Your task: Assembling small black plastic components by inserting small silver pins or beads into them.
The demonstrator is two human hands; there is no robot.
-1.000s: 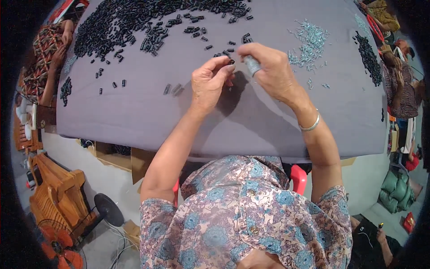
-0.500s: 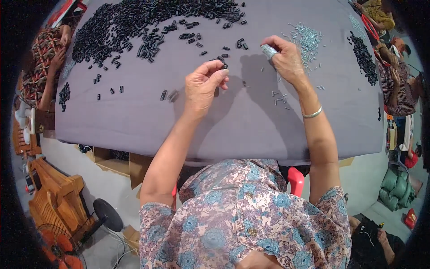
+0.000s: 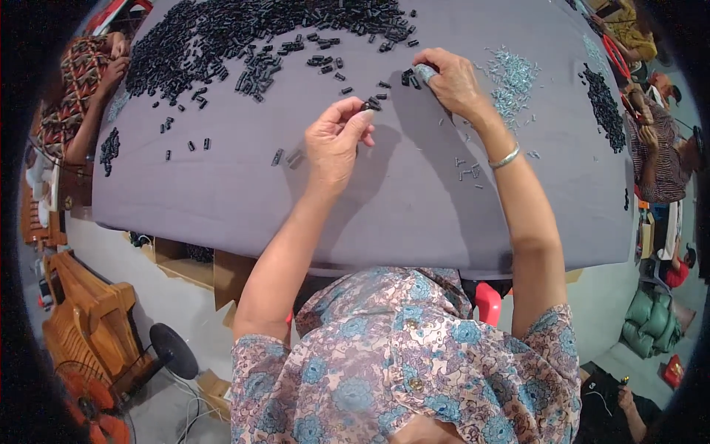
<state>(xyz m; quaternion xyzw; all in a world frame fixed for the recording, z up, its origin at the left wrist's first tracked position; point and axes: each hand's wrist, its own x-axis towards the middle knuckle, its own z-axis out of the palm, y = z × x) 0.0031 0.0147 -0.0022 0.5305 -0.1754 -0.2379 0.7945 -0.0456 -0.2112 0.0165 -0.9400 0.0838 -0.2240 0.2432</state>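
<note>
My left hand (image 3: 334, 144) is raised over the grey-covered table, thumb and fingertips pinched on a small black tubular piece (image 3: 373, 105). My right hand (image 3: 452, 83) is bent downward, its fingers drawn together beside a few black pieces (image 3: 409, 78) on the cloth. A silvery covering (image 3: 425, 72) shows at its thumb or fingertip; whether anything is pinched there is hidden. Just right of this hand lies a heap of small silver pins (image 3: 512, 81), with a few loose ones (image 3: 470, 170) nearer me. Single black pieces (image 3: 277, 157) lie left of my left hand.
A large heap of black pieces (image 3: 200, 48) spreads over the far left of the table (image 3: 185, 196). Another black pile (image 3: 605, 111) lies at the right edge. People sit at both sides. A wooden chair (image 3: 92, 318) and a fan (image 3: 174, 351) stand at lower left.
My right hand has moved left and slightly away from me, from beside the pins to the few black pieces. My left hand keeps its pinch nearly in place.
</note>
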